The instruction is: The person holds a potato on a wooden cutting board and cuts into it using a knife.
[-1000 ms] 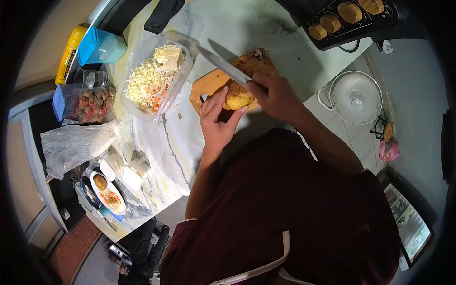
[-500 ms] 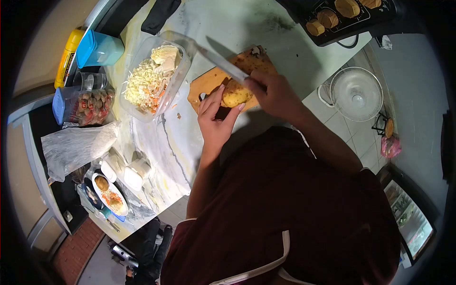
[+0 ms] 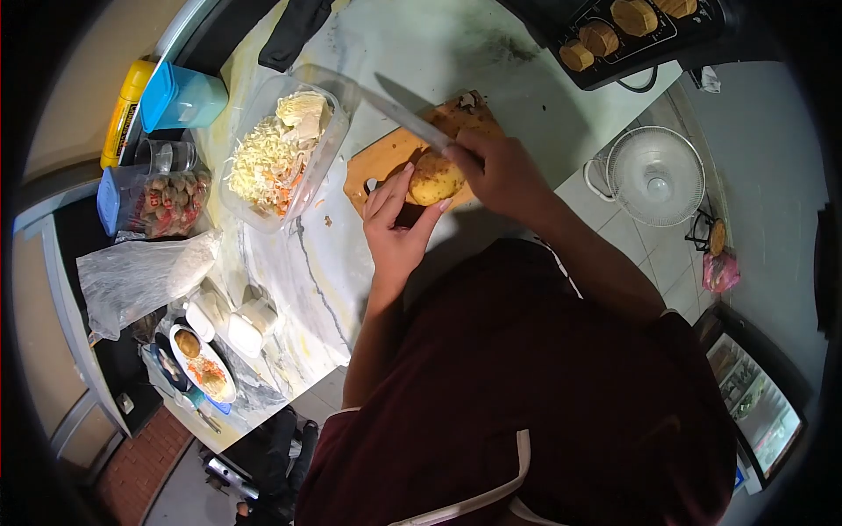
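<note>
A partly peeled potato [image 3: 436,181], yellow with brown skin left on its upper side, is held over a wooden cutting board [image 3: 373,162]. My left hand [image 3: 396,230] grips it from the near left, fingers on one side and thumb on the other. My right hand [image 3: 502,175] is closed round the handle of a knife [image 3: 408,116], whose blade points up and left across the board. The blade's handle end lies close to the potato's top; whether it touches cannot be made out. Dark peel bits lie at the board's far corner.
Left of the board stands a clear plastic container [image 3: 333,162] of shredded cabbage and carrot. Farther left are a blue-lidded box [image 3: 189,98], a plastic bag [image 3: 132,276], white-lidded tubs [image 3: 250,333] and an oval plate [image 3: 230,386]. A stove [image 3: 645,44] sits upper right; a strainer [image 3: 611,171] hangs right.
Both hands, the knife and the potato keep nearly the same pose. The whole view has shifted very slightly, and the knife handle sits a little farther left.
</note>
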`<move>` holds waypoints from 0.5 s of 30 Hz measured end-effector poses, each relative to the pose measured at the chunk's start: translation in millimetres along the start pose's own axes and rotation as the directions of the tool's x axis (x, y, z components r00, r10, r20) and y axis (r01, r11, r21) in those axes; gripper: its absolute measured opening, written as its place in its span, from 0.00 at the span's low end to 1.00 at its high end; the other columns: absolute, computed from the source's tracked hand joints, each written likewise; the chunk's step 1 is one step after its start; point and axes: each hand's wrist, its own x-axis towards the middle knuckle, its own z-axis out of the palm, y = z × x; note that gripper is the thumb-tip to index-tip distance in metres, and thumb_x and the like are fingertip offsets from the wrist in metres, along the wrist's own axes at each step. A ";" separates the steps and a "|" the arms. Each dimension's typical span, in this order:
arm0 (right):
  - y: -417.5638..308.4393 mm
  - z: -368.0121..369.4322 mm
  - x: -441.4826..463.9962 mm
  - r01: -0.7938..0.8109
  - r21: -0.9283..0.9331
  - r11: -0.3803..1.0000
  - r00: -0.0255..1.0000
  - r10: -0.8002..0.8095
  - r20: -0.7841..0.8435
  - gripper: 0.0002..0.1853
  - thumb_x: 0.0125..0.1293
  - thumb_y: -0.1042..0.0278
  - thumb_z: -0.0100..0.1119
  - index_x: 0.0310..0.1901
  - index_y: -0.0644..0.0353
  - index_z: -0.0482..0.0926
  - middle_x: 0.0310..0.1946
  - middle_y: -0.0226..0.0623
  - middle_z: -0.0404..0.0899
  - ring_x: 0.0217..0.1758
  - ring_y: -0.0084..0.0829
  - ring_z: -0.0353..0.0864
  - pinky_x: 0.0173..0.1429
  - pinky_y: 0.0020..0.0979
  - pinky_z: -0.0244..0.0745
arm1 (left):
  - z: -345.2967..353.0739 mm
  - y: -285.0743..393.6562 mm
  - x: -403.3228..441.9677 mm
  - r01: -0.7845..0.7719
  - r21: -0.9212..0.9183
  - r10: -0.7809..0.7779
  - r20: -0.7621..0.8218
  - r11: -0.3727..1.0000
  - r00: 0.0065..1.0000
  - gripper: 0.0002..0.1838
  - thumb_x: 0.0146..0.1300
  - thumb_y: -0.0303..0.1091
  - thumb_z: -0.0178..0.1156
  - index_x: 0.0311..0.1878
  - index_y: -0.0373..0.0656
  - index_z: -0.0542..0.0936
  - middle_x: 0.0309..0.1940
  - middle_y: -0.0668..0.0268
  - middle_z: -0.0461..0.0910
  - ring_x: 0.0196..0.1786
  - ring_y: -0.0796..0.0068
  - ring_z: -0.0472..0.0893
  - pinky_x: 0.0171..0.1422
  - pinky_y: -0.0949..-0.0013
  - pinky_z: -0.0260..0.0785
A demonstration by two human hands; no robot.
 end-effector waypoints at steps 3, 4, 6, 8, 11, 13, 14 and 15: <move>-4.5 -1.4 3.6 -0.060 -0.011 0.998 0.997 0.060 -0.044 0.14 0.70 0.60 0.57 0.34 0.63 0.77 0.20 0.47 0.74 0.21 0.42 0.72 0.30 0.37 0.67 | -0.3 -0.2 1.4 0.008 -0.015 -0.008 -0.002 1.000 1.000 0.32 0.47 0.33 0.76 0.58 0.37 0.80 0.51 0.55 0.83 0.52 0.60 0.80 0.61 0.64 0.66; -3.6 0.9 1.6 -0.011 0.009 1.000 1.000 0.011 -0.027 0.13 0.70 0.60 0.57 0.34 0.63 0.77 0.20 0.47 0.74 0.21 0.43 0.72 0.30 0.37 0.67 | 0.1 -0.6 1.3 0.035 -0.037 -0.035 -0.007 0.999 0.999 0.32 0.47 0.33 0.77 0.58 0.37 0.80 0.51 0.55 0.83 0.52 0.60 0.80 0.61 0.64 0.66; -0.6 1.6 0.1 0.031 0.033 0.999 1.000 -0.031 -0.004 0.13 0.70 0.59 0.57 0.34 0.62 0.77 0.21 0.47 0.74 0.22 0.43 0.72 0.30 0.38 0.67 | -0.1 0.9 1.3 0.016 -0.022 -0.016 0.001 1.000 1.000 0.32 0.47 0.33 0.76 0.58 0.36 0.80 0.51 0.55 0.83 0.52 0.60 0.80 0.61 0.64 0.66; 4.5 -0.7 6.1 -0.038 -0.010 0.999 0.998 0.038 -0.052 0.13 0.70 0.59 0.57 0.34 0.62 0.77 0.21 0.47 0.75 0.22 0.43 0.73 0.31 0.38 0.68 | -1.2 1.4 1.5 -0.009 -0.001 0.009 0.008 1.000 1.000 0.31 0.47 0.33 0.76 0.57 0.36 0.80 0.51 0.55 0.83 0.52 0.60 0.80 0.61 0.64 0.66; 1.6 0.7 1.0 0.057 0.046 0.997 0.998 -0.055 -0.038 0.14 0.70 0.59 0.58 0.34 0.63 0.78 0.21 0.47 0.75 0.22 0.41 0.73 0.30 0.37 0.67 | 1.8 0.9 3.2 0.020 -0.033 -0.020 -0.009 0.999 1.000 0.31 0.47 0.33 0.76 0.57 0.36 0.80 0.51 0.55 0.83 0.52 0.61 0.81 0.61 0.64 0.67; 5.9 1.3 3.0 0.037 0.008 0.999 0.997 -0.036 -0.075 0.14 0.70 0.59 0.58 0.34 0.63 0.78 0.20 0.46 0.74 0.21 0.40 0.72 0.30 0.37 0.67 | 1.3 0.2 0.8 0.012 -0.033 -0.012 -0.016 0.999 1.000 0.31 0.47 0.33 0.77 0.57 0.36 0.80 0.51 0.55 0.83 0.52 0.61 0.81 0.61 0.64 0.67; 6.8 2.1 3.3 0.020 -0.027 0.999 0.993 -0.023 -0.114 0.14 0.70 0.59 0.58 0.34 0.63 0.78 0.20 0.46 0.74 0.21 0.39 0.72 0.30 0.37 0.67 | 1.6 0.8 -0.4 0.014 -0.031 -0.015 -0.014 0.999 1.000 0.31 0.47 0.33 0.77 0.57 0.36 0.80 0.51 0.55 0.83 0.52 0.61 0.81 0.61 0.64 0.67; 5.1 2.3 2.2 0.021 -0.025 0.999 0.993 -0.024 -0.115 0.14 0.70 0.59 0.58 0.34 0.63 0.78 0.20 0.46 0.74 0.21 0.39 0.72 0.30 0.37 0.67 | 2.5 1.1 0.4 0.008 -0.012 -0.009 -0.016 1.000 1.000 0.31 0.47 0.33 0.77 0.57 0.36 0.80 0.51 0.55 0.83 0.52 0.61 0.81 0.60 0.64 0.67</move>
